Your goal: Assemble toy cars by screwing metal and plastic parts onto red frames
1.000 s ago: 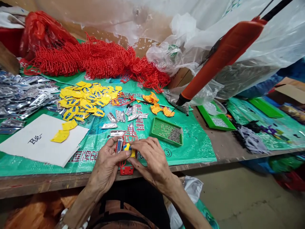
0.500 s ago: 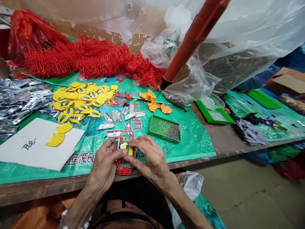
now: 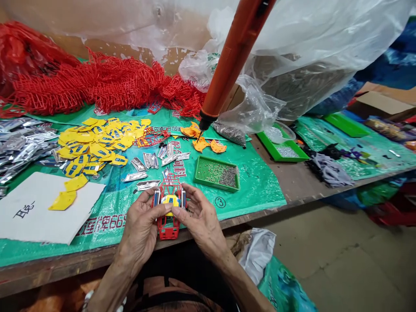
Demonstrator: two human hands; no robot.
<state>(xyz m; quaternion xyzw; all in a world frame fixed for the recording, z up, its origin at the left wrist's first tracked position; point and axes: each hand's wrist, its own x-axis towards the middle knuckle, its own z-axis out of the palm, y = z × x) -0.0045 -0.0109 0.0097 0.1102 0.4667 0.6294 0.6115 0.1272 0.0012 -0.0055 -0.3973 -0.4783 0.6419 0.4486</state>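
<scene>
Fingers pinching red toy frame, yellow-blue panel

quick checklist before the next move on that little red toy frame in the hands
1. Grip: left hand and right hand both pinch the red toy frame at the table edge. Ok.
2. Yellow and blue panel: sits between the thumbs on top of the frame; whether it is fully seated, cannot tell.
3. Silver side pieces: one shows at each side of the frame. Ok.
4. Orange electric screwdriver: hangs over the table, tip near the orange parts, no hand on it. Not ok.
5. Green screw tray: screws lie in it, just beyond the right hand. Ok.
</scene>
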